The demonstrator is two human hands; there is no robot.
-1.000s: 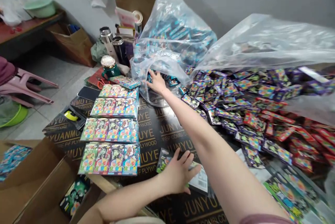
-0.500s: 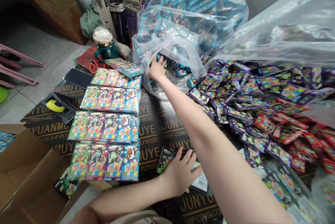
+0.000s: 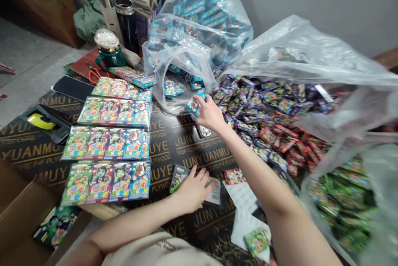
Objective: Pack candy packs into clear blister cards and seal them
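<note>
Head view:
1. Your right hand [image 3: 210,112] holds a blue packet [image 3: 193,106] between its fingers, at the mouth of the clear bag [image 3: 178,52].
2. Your left hand [image 3: 192,191], fingers spread, rests on a dark pack [image 3: 178,178], nearer you than the clear bag.

From where I stand, the right hand [image 3: 209,112] has come out of the clear bag [image 3: 178,59] at upper centre; a second ago it was reaching inside. It's now just right of the bag's mouth, near the middle of the frame, with a blue packet [image 3: 193,107] in its fingers. The forearm has swung right too, so white sheets [image 3: 241,197] and a green packet [image 3: 256,241] have come into sight at lower centre-right, and many more green packets [image 3: 348,204] at lower right.
</note>
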